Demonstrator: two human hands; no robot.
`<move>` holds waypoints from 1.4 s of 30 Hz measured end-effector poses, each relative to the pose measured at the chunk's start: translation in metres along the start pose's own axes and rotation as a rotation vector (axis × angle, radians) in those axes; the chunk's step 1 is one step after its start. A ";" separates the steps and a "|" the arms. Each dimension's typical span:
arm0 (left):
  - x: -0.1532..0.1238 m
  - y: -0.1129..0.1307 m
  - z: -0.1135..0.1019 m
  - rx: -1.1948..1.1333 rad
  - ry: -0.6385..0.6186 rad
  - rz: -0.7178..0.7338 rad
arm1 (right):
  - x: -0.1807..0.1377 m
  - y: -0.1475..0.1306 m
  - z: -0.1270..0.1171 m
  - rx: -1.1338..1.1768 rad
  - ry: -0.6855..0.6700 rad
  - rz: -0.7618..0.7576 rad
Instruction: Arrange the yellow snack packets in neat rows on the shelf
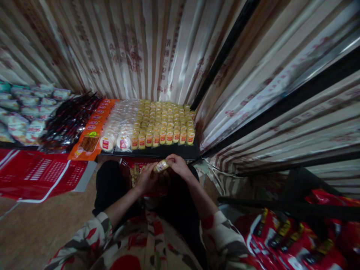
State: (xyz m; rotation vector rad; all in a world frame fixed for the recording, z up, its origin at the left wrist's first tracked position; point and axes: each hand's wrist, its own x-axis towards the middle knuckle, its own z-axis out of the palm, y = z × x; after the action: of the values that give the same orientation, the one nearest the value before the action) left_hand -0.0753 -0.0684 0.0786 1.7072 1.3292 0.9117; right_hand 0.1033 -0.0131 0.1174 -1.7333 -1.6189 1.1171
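Note:
My right hand (177, 165) is closed on a small yellow wrapped snack pack (161, 166), held just above my lap. My left hand (146, 179) curls under the pack's near end, its fingers touching it. Below both hands lies a red basket (128, 165) with more yellow packs inside. Just beyond, a black shelf (157, 152) carries several rows of the same yellow packs (164, 122), standing upright with red labels facing me.
Round white wrapped cakes (119, 125) sit left of the yellow rows, then orange packets (94, 131), dark red packets (67, 120) and pale bags (22, 112). A red crate (36, 174) lies at the left. Striped curtain (267, 93) hangs behind and right. Red bags (289, 240) lie at bottom right.

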 end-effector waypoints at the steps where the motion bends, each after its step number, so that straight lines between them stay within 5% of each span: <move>1: -0.001 0.004 0.001 0.002 -0.008 0.021 | 0.001 0.000 -0.002 0.017 0.008 0.000; 11: 0.029 0.036 0.015 -0.278 0.072 -0.216 | 0.002 -0.021 -0.019 0.427 0.004 0.067; 16: 0.049 0.053 0.010 -0.728 -0.090 -0.485 | 0.003 -0.016 -0.023 0.623 0.022 -0.005; 24: 0.071 0.061 0.005 -1.002 -0.236 -0.572 | 0.011 -0.005 -0.024 0.630 0.225 -0.052; 32: 0.096 0.074 0.009 -0.961 -0.352 -0.539 | 0.008 -0.014 -0.040 0.736 0.092 -0.063; 38: 0.129 0.092 0.001 -0.469 -0.213 -0.416 | 0.020 -0.010 -0.043 0.738 0.291 -0.098; 42: 0.152 0.104 -0.001 -0.420 -0.178 -0.242 | 0.031 -0.006 -0.049 0.659 0.368 -0.144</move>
State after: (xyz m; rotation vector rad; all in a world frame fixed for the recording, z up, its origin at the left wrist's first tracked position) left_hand -0.0018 0.0640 0.1830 1.2446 1.1042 0.8099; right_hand 0.1393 0.0262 0.1412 -1.2659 -0.9810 1.0305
